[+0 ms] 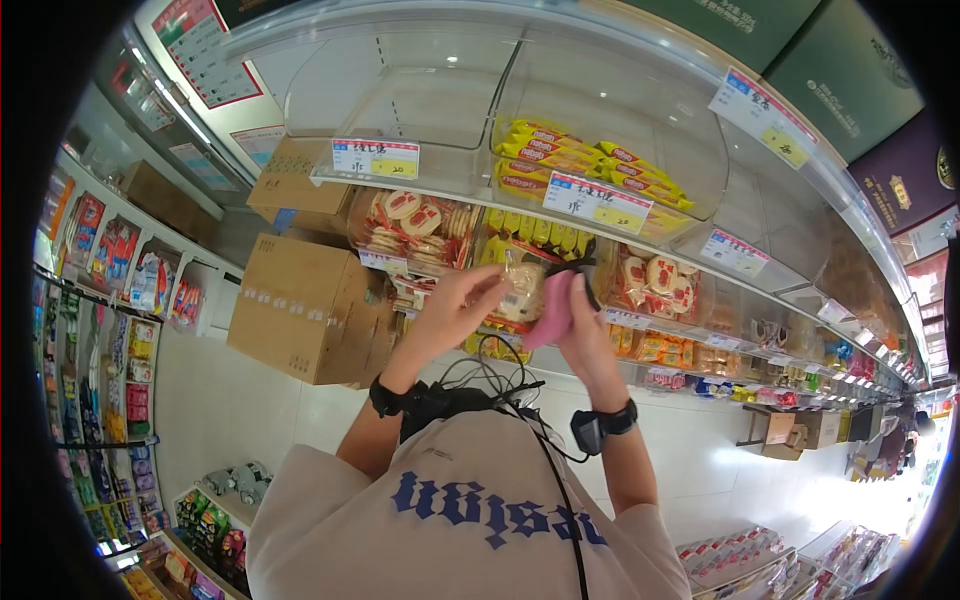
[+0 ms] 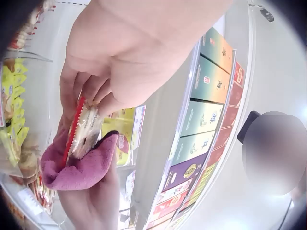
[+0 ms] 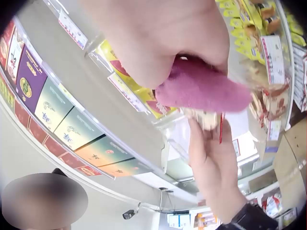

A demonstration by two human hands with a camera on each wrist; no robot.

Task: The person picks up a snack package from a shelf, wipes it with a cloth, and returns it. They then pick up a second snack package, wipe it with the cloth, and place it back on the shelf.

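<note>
L hand (image 1: 452,302): fingers pinch snack pkt (image 1: 522,291), raised in front of clear shelf bin (image 1: 640,110) | R hand (image 1: 590,335): curled round pink cloth (image 1: 551,310), cloth touching pkt's R side | REL: pkt betw. both hands, long axis approx. upright, slightly tilted; L hand nearer, R contacts via cloth only.

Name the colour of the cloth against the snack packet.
Pink: the fuzzy cloth shows best in the right wrist view.

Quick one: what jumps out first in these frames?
The pink cloth in the right hand, pressed against a clear snack packet that the left hand pinches, mid-frame before the shelves. Next, the yellow packs in the clear upper bin, and the cardboard boxes stacked at the head view's left.
</note>
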